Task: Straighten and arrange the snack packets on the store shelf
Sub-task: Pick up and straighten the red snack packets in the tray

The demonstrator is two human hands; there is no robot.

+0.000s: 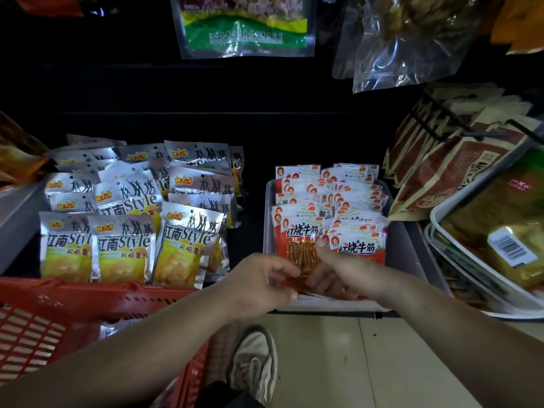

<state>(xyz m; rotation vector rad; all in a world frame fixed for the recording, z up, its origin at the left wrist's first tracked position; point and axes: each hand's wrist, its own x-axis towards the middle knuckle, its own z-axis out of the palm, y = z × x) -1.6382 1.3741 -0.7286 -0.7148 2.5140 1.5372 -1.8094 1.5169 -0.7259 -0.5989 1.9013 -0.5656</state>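
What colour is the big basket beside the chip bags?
The basket is red, seen best in the head view.

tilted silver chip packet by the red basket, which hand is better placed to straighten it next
Left, probably. The left hand is nearer the tilted silver chip packet; the right hand is farther off over the grey tray and would have to cross. Both hold the red packet, so release first.

Just one camera here, worn on the head, wide-angle so the edges bend a bit. It points forward and down at a low shelf [253, 245] from close in. The left hand [259, 279] and right hand [338, 275] meet mid-frame on a red packet [300, 248], with a shoe [256, 360] and the floor [382, 363] below.
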